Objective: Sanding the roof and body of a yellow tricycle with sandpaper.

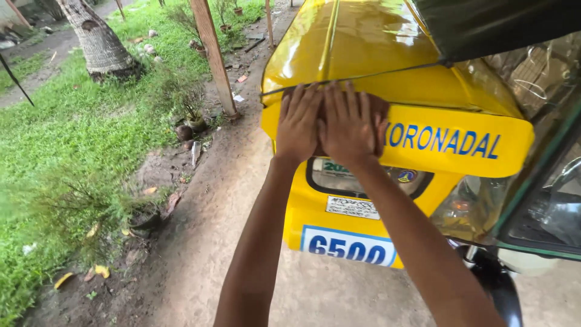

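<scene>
Hands flat, fingers spread: left hand [298, 124] & right hand [350, 124] pressing brown cloth [379, 109] on yellow cab [363, 42].

Place: an outdoor yard beside a dirt path, in a rural, tropical-looking setting.
Ground: bare packed earth [242, 242] near and in the middle, damp-looking.
Left: a grass lawn [72, 127] with fallen yellow leaves [63, 280] and small potted plants [145, 217].
Far left: a thick palm trunk [100, 39].
Far middle: a leaning wooden post [213, 57] set in the soil.
Right: a parked yellow three-wheeled vehicle cab [363, 42], glossy and wet.
</scene>
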